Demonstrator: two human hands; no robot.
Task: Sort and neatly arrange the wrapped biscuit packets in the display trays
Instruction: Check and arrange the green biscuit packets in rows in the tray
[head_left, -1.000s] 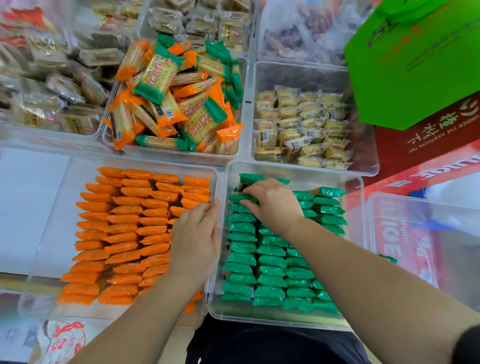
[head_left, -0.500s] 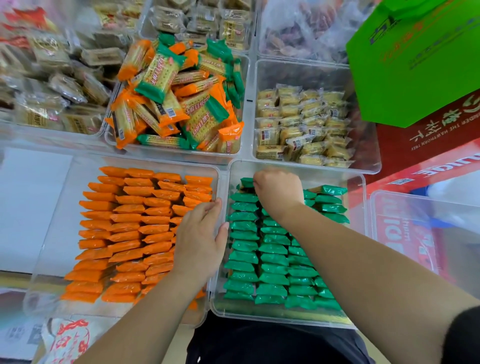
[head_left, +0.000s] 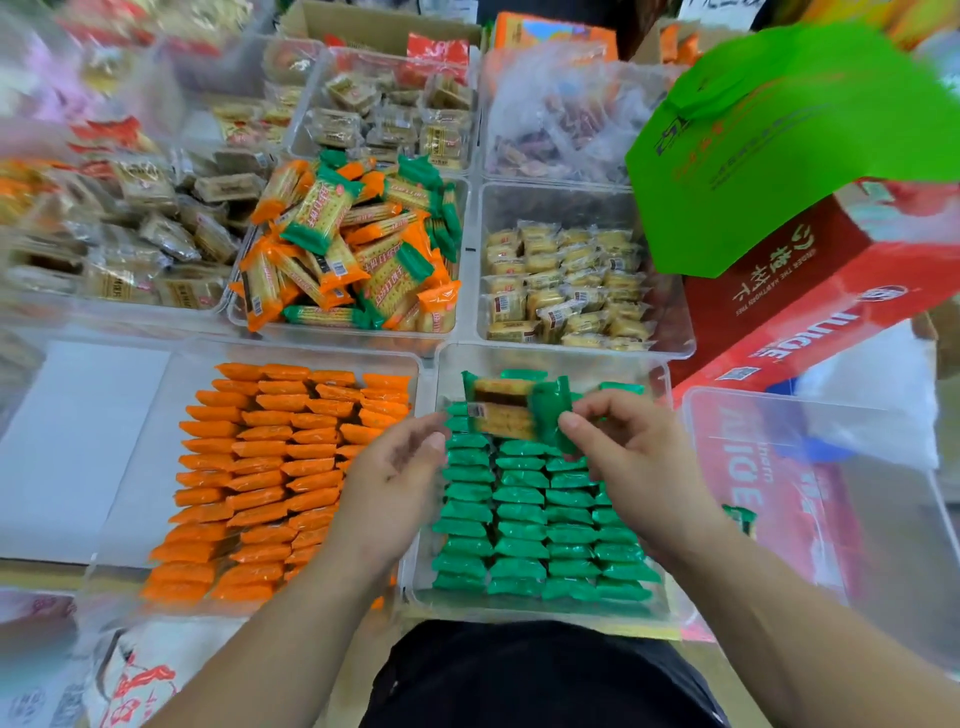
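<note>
head: r hand (head_left: 639, 457) pinches green pkt (head_left: 506, 408)

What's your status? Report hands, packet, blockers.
Right hand pinches green packet above green tray. Left hand open beside it. Nothing blocking the rows.

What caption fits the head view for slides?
Right hand pinches a green-ended biscuit packet above the green tray, left hand open beside it.

The red carton (head_left: 810, 291) reads "JUICE", upside down, beside large Chinese characters.
</note>
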